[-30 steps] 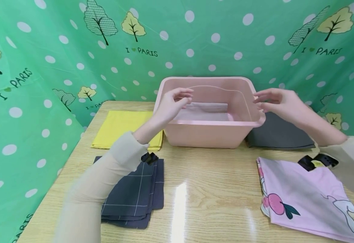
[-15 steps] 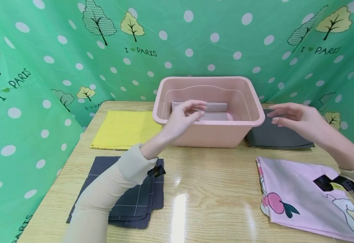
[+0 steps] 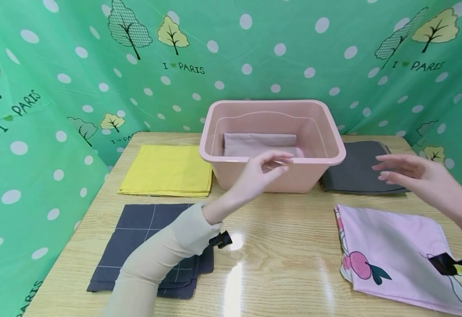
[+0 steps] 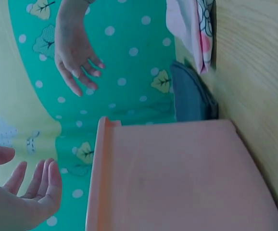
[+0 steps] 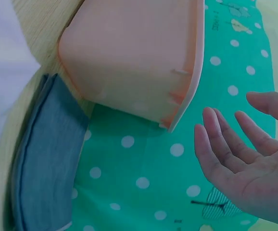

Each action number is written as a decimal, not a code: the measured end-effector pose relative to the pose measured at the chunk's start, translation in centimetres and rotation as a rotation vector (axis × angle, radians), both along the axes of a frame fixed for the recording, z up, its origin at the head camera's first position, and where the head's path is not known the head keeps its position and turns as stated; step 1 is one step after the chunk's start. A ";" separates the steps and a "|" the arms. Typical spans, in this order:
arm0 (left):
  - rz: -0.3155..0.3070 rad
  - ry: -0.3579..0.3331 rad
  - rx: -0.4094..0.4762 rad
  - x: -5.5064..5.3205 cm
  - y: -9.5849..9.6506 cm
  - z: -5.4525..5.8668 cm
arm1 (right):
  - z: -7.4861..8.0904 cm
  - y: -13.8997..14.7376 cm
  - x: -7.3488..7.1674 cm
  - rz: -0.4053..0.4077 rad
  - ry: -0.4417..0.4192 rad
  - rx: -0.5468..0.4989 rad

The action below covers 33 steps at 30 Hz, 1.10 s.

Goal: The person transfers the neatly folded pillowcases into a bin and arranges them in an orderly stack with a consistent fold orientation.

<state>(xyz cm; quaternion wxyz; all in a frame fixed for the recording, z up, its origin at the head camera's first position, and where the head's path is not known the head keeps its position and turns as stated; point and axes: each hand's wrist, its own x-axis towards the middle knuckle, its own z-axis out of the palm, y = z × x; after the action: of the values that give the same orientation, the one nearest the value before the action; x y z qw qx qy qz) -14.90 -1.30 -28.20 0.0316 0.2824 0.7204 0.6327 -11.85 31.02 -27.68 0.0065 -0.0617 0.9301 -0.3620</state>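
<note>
A pink plastic bin (image 3: 272, 176) stands at the back of the table, with a folded greyish-mauve cloth (image 3: 260, 143) lying on its floor. My left hand (image 3: 260, 174), fingers loosely bent and holding nothing, hovers in front of the bin's near wall and overlaps its rim in the head view. To the right of the bin, my right hand (image 3: 415, 174) is raised with relaxed fingers over the folded dark grey cloth (image 3: 357, 169). Its palm and spread fingers (image 5: 221, 149) show bare in the right wrist view.
A folded yellow cloth (image 3: 167, 169) lies left of the bin, and a navy checked cloth (image 3: 135, 237) sits nearer, partly under my left sleeve. At the right front is a folded pink printed cloth (image 3: 397, 251). Behind the wooden table (image 3: 282, 246) hangs a green dotted curtain (image 3: 231, 57).
Both hands have drawn away from the bin's rim. The left hand moved right and toward me; the right hand moved right and toward me. Bin and cloths have stayed put.
</note>
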 end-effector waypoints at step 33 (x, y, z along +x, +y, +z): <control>-0.107 -0.065 -0.085 2.7 7.9 -7.3 | -7.0 7.8 4.3 -0.069 -0.020 -0.041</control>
<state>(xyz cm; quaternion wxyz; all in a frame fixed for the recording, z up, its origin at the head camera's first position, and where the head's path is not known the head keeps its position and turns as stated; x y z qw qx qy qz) -12.18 6.57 -35.49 0.1006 0.2983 0.7290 0.6078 -7.51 38.85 -34.71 0.0020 -0.0264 0.9239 -0.3817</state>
